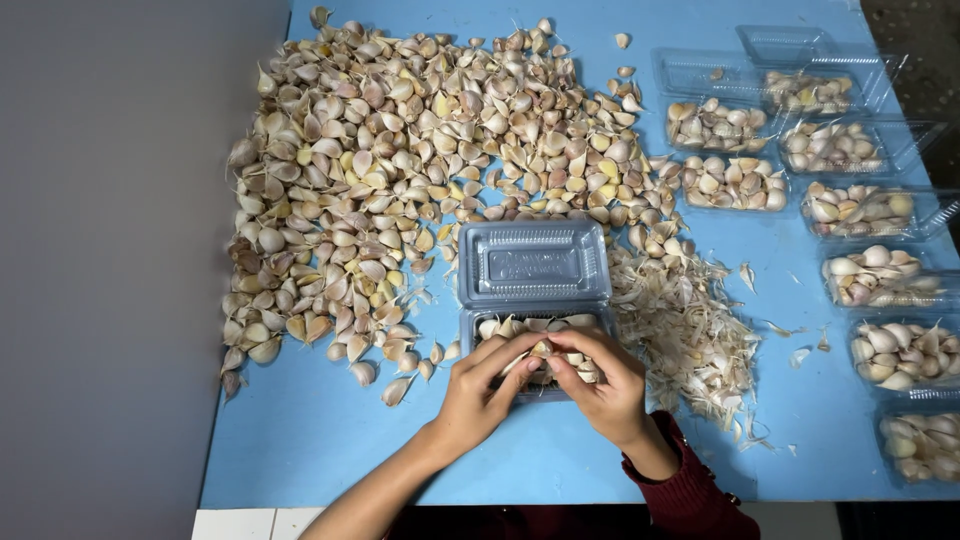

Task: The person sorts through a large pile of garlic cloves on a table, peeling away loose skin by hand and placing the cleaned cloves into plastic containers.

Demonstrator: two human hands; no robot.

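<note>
Both hands meet over the near half of an open clear plastic clamshell box that sits on the blue tabletop just in front of the person. The left hand and the right hand come together fingertip to fingertip, their fingers curled narrow and pinched around a single garlic clove held between them right above the box's tray. That tray already holds a layer of cloves, partly hidden under the fingers, while the hinged lid lies flat and open on the far side, touching the edge of the big garlic pile. This heap of unpeeled cloves spreads over the far left and middle of the tabletop and reaches up to the box. Just to the right of the box lies a drift of dry papery garlic skins, with a few scraps scattered farther out. Along the right side, well apart from the hands, stand several filled clear boxes with cloves inside, lined up toward the near edge, and an unfilled clear tray rests at the far end. A dark red sleeve covers the right forearm; the left forearm is bare.
</note>
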